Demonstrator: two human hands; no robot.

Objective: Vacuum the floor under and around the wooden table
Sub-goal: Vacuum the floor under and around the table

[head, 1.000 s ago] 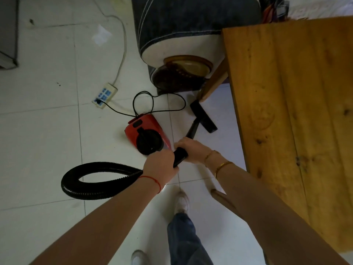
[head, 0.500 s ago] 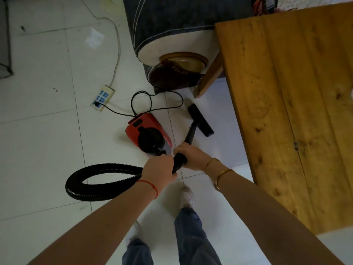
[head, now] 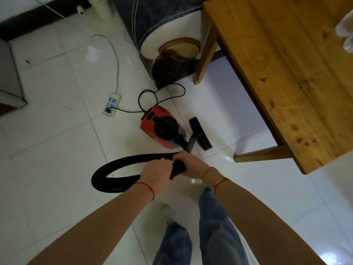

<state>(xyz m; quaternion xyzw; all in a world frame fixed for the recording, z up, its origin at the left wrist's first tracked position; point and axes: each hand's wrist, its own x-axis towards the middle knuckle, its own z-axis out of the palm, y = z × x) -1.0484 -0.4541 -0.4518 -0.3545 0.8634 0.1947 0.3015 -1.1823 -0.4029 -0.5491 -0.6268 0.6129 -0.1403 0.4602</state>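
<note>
White tile floor (head: pixel 47 169). I'm gripping the black wand (head: pixel 189 148) with both hands: right hand (head: pixel 191 165) forward, left hand (head: pixel 158 175) wrapped around the hose (head: pixel 122 165) end for steering. Floor nozzle (head: pixel 200 133) is sitting beside the wooden table (head: pixel 286 73), red vacuum canister (head: pixel 162 129) trailing close.

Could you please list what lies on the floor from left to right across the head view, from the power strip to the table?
power strip → red vacuum body → black floor nozzle → wooden table
</note>
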